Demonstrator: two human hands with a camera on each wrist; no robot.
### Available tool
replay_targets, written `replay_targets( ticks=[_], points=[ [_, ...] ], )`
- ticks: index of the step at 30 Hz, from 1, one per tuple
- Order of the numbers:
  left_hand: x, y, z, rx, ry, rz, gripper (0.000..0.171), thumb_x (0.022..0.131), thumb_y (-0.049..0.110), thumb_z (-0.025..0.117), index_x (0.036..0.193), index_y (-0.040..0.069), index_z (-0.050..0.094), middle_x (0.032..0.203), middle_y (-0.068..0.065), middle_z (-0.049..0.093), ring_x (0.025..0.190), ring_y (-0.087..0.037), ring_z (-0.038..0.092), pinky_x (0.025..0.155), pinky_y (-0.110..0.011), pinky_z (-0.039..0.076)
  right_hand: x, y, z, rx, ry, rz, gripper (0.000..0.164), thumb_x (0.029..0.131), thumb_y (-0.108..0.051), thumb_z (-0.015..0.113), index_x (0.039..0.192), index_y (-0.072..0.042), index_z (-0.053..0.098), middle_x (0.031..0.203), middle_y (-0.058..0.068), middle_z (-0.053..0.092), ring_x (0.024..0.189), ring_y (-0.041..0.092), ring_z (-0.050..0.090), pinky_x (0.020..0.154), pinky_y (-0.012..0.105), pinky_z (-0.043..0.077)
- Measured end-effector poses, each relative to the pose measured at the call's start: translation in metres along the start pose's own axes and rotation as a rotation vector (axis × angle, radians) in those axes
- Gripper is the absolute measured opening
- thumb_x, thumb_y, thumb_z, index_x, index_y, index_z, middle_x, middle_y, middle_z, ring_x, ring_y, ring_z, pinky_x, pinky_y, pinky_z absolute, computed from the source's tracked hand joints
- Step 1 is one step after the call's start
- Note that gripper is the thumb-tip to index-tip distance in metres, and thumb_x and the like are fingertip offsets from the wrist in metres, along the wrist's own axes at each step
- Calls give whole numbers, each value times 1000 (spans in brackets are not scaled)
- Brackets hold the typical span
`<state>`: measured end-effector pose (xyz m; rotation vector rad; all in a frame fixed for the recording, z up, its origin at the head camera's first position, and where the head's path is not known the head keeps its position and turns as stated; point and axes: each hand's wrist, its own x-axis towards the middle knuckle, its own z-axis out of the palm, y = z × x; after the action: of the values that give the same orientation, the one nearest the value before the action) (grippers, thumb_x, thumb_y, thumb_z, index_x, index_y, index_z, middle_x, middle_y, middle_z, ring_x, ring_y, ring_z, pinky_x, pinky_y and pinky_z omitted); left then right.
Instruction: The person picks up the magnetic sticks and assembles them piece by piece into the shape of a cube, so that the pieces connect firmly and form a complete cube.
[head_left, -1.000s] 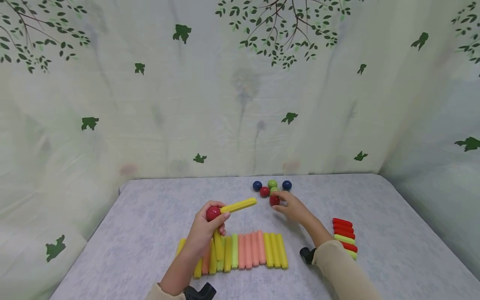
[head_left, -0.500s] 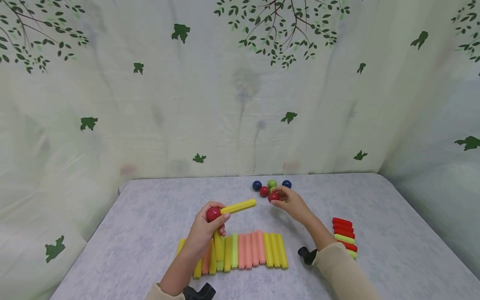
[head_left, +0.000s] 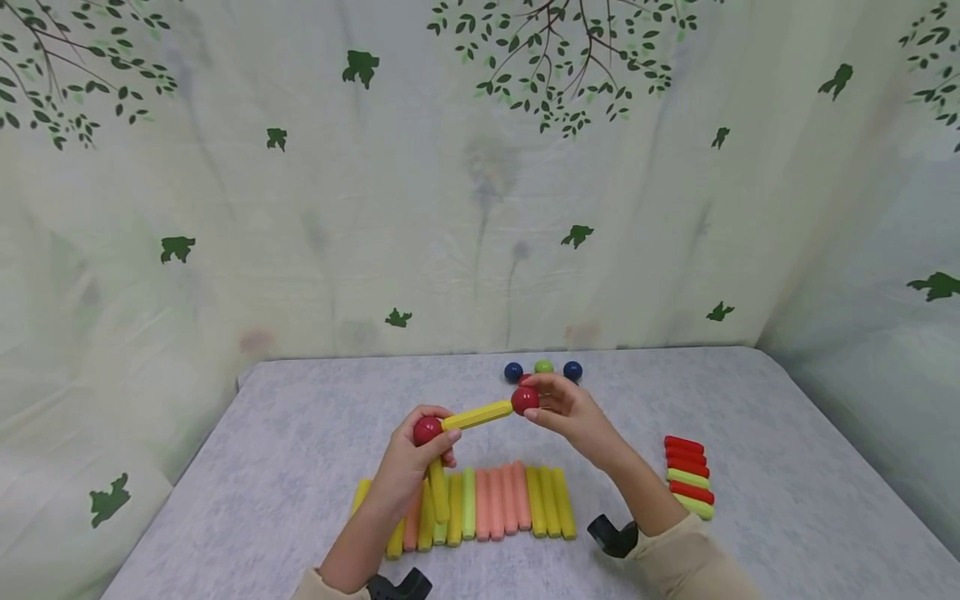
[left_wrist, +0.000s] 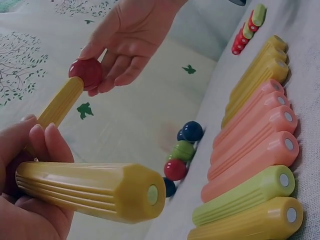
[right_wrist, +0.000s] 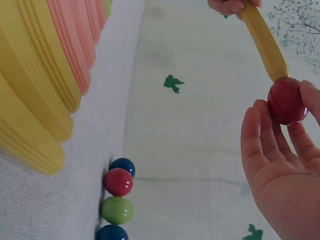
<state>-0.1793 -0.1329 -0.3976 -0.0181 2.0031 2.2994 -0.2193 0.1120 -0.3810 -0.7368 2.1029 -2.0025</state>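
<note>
My left hand (head_left: 417,442) grips a red ball (head_left: 427,430) that has two yellow magnetic rods on it. One yellow rod (head_left: 477,414) points right, and the other yellow rod (left_wrist: 90,190) points down toward the table, its round end disc showing in the left wrist view. Between thumb and fingers my right hand (head_left: 573,421) pinches a second red ball (right_wrist: 287,100). This ball sits right at the free tip of the right-pointing rod, so the rod bridges the two balls. Both hands are raised over the table.
Below the hands lies a row of yellow, pink (head_left: 497,502) and green rods on the grey cloth-covered table (head_left: 300,442). Blue, green (right_wrist: 117,210) and red balls cluster at the back. Shorter red and green rods (head_left: 688,467) are stacked at the right.
My right hand has lifted its red ball off the table by the cluster and carried it left to the rod's tip. The left hand has stayed nearly still.
</note>
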Motion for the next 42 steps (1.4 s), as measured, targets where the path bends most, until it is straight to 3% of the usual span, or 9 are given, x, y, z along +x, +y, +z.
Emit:
replay_targets(
  ticks=[6,9,13,19,22,26,30,35,42],
  points=[
    [0,1,0,1,18,7,41,76,19,72,109,9,51,77,-13,53,63,-21,54,68,-30,50,-9,2,-3,-111,19,-11,44,85,-16,63,124,-6,45,119,13,49,104,30,51,82,36,47],
    [0,1,0,-17,21,18,39,77,17,71,109,9,51,82,-14,53,64,-21,54,69,-30,50,-20,9,-8,-212,54,36,47,84,-22,64,124,-7,44,118,12,48,105,30,51,82,35,47],
    [-1,1,-1,-48,22,31,37,77,15,71,107,9,51,90,-14,50,64,-20,54,69,-29,50,-36,24,-13,-337,55,175,52,82,-27,66,125,-8,43,117,13,49,99,25,52,82,37,47],
    [-2,1,-1,-29,7,62,35,78,15,70,107,7,51,97,-15,48,64,-17,55,68,-27,50,-51,48,-9,-607,-101,403,61,77,-26,71,128,-6,42,98,7,49,81,18,48,66,33,45],
    [-1,1,-1,-40,8,55,35,78,14,70,106,8,51,98,-14,47,63,-17,54,67,-26,49,-53,52,-3,-717,-156,462,59,76,-22,69,126,-4,43,85,5,48,73,18,45,59,32,40],
    [-2,3,-1,-84,14,38,33,78,9,69,106,6,51,93,-14,48,61,-18,50,63,-24,48,-52,48,7,-822,-123,533,42,79,-20,66,115,-7,49,75,3,49,62,17,46,51,30,40],
    [-3,4,0,-110,7,48,32,80,6,67,106,4,50,90,-13,48,59,-18,49,60,-23,47,-48,39,10,-791,14,503,34,83,-16,65,110,-8,47,72,3,49,57,16,46,48,27,41],
    [-3,4,0,-117,2,47,32,79,6,68,105,4,50,89,-13,48,59,-18,49,60,-22,47,-38,23,8,-575,192,309,30,78,-17,70,101,-6,53,78,1,52,67,15,50,57,24,46],
    [-3,2,0,-122,-4,35,30,80,7,67,105,5,50,91,-14,49,59,-18,51,57,-21,44,-32,9,18,-354,195,131,28,81,-20,68,102,-7,55,88,4,55,77,18,54,65,26,49]
  ],
)
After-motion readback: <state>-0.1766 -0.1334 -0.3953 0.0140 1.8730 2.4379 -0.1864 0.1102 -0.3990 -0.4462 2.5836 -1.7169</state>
